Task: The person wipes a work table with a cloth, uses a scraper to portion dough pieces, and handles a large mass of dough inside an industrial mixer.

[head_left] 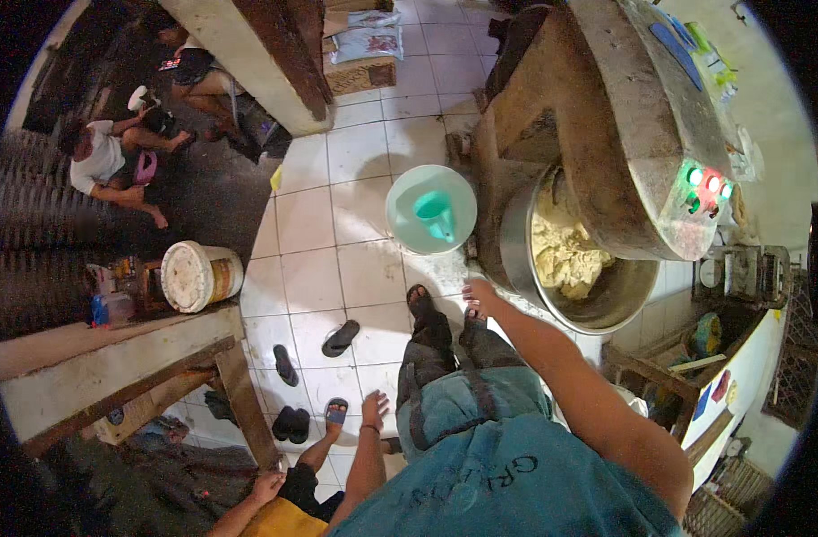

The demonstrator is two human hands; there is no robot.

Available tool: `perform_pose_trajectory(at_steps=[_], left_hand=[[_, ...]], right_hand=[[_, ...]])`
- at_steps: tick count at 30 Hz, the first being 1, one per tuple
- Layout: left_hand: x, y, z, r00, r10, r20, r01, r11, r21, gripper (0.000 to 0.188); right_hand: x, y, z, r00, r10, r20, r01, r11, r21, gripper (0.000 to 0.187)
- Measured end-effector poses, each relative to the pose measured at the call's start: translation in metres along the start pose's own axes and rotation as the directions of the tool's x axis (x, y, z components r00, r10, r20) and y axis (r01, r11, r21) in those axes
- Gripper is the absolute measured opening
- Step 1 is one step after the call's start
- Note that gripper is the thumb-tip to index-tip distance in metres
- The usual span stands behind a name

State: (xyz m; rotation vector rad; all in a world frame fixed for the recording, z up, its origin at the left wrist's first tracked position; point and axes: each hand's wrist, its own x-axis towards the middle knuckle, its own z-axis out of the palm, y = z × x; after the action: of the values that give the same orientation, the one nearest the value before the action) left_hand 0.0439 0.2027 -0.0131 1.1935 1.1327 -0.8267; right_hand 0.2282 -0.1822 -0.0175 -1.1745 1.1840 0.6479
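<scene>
Left hand (374,410) and right hand (478,296) look empty, both loosely open. The right one is near the metal bowl (517,240), where dough (565,246) lies beneath the mixer (642,161). It is safer, I think, to keep both outside the bowl.

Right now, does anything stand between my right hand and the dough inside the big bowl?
Yes: the side wall of the metal bowl stands between your right hand, which is outside it, and the dough. Nothing else visible is between them.
</scene>
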Motion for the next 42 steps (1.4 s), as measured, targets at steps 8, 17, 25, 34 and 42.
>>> perform_pose_trajectory(at_steps=[8, 17, 25, 34, 42], left_hand=[[0.025, 0.142, 0.076, 0.968, 0.217, 0.122, -0.231, 0.966, 0.117, 0.036], [0.044, 0.149, 0.139, 0.92, 0.224, 0.323, -0.328, 0.89, 0.316, 0.027], [0.029, 0.065, 0.19, 0.936, 0.014, 0.353, -0.257, 0.712, 0.654, 0.034], [-0.048, -0.057, 0.316, 0.839, -0.147, 0.524, -0.494, 0.2, 0.846, 0.035], [-0.156, -0.13, 0.458, 0.75, -0.522, 0.406, -0.606, -0.297, 0.738, 0.066]], right_hand=[[-0.051, 0.151, -0.028, 0.976, -0.177, 0.128, 0.218, 0.818, -0.533, 0.028], [-0.075, 0.126, -0.072, 0.967, -0.238, -0.094, 0.246, 0.965, 0.086, 0.021], [-0.119, 0.168, -0.16, 0.911, -0.369, -0.183, 0.411, 0.845, 0.342, 0.021], [-0.164, 0.477, -0.282, 0.928, 0.222, -0.3, 0.152, 0.509, 0.847, 0.025], [-0.197, 0.606, -0.271, 0.896, 0.404, -0.184, -0.054, 0.51, 0.858, 0.046]])
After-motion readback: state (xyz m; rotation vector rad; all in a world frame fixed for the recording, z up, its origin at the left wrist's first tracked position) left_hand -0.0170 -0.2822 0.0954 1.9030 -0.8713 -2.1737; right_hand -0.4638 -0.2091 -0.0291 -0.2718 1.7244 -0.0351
